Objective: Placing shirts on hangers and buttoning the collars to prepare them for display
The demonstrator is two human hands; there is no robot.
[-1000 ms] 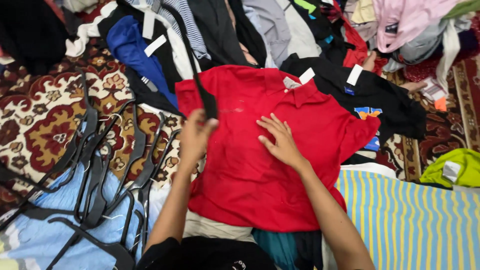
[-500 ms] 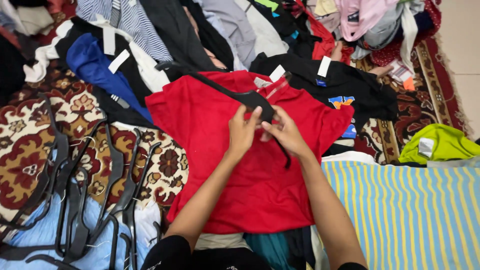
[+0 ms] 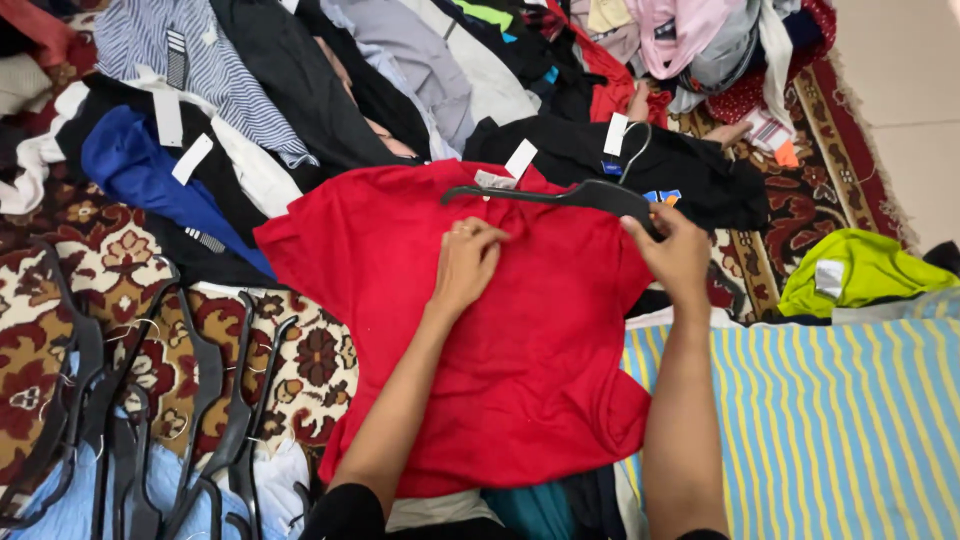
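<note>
A black plastic hanger (image 3: 560,195) lies almost level across the upper part of a red polo shirt (image 3: 470,330), its long axis running left to right with the right end a little lower. Its thin wire hook (image 3: 633,148) rises from the right half and points away from the person, up toward the clothes pile.

The right hand (image 3: 675,255) has its fingers curled shut around the hanger's right end. The left hand (image 3: 465,262) rests knuckles-up on the shirt just below the hanger's middle, fingers bent and gathered at the cloth; whether they pinch the fabric cannot be told.

The shirt is spread flat on the floor, collar away from the person, hem near their lap, with white paper tags (image 3: 505,168) at the neck. It is plain bright red, short-sleeved and slightly creased.

Just beyond the collar lies a black shirt (image 3: 700,180) with a colourful print and its own tag, touching the red one. A blue garment (image 3: 150,175) and a striped grey shirt (image 3: 200,60) lie to the left among heaped clothing. A bundle of black hangers (image 3: 150,420) sits on the patterned red carpet (image 3: 60,300) at lower left. A blue and yellow striped cloth (image 3: 830,420) covers the lower right, with a lime green garment (image 3: 860,270) above it.
</note>
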